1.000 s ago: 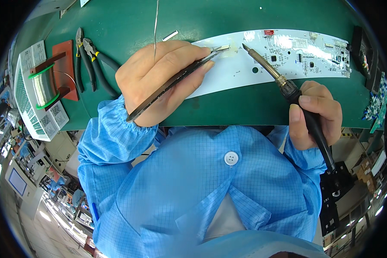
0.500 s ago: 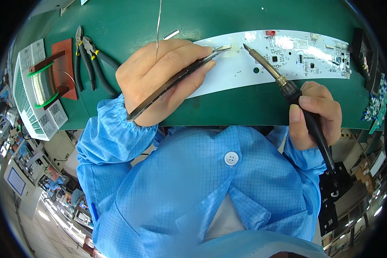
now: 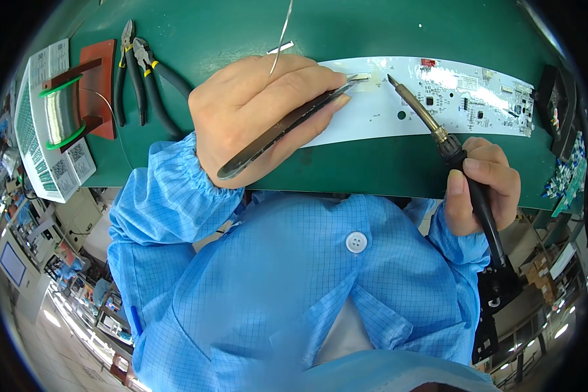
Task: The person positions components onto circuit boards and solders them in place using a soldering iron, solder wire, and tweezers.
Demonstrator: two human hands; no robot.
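Note:
My left hand [image 3: 258, 108] is closed on dark tweezers [image 3: 277, 135]. Their tips reach a small pale, flat part [image 3: 360, 77] on the left portion of a long white circuit board [image 3: 382, 124]. A thin solder wire [image 3: 283, 36] rises by the back of this hand; how it is held there is hidden. My right hand [image 3: 487, 183] grips the black handle of a soldering iron [image 3: 424, 112]. The iron's dark tip points up and left over the board, a short way right of the pale part; whether it touches the board I cannot tell.
Left of my left hand lie two cutting pliers [image 3: 132, 78] and a solder spool [image 3: 63, 117] on a reddish stand. A small white strip [image 3: 281, 48] lies beyond the hand. At the right are a black holder [image 3: 555, 111] and a heap of small green-white pieces [image 3: 566, 173].
The whole view has shifted slightly, moving the bench to the right and down. My left hand has turned a little, and the solder wire leans more to the right. Both hands keep their grips.

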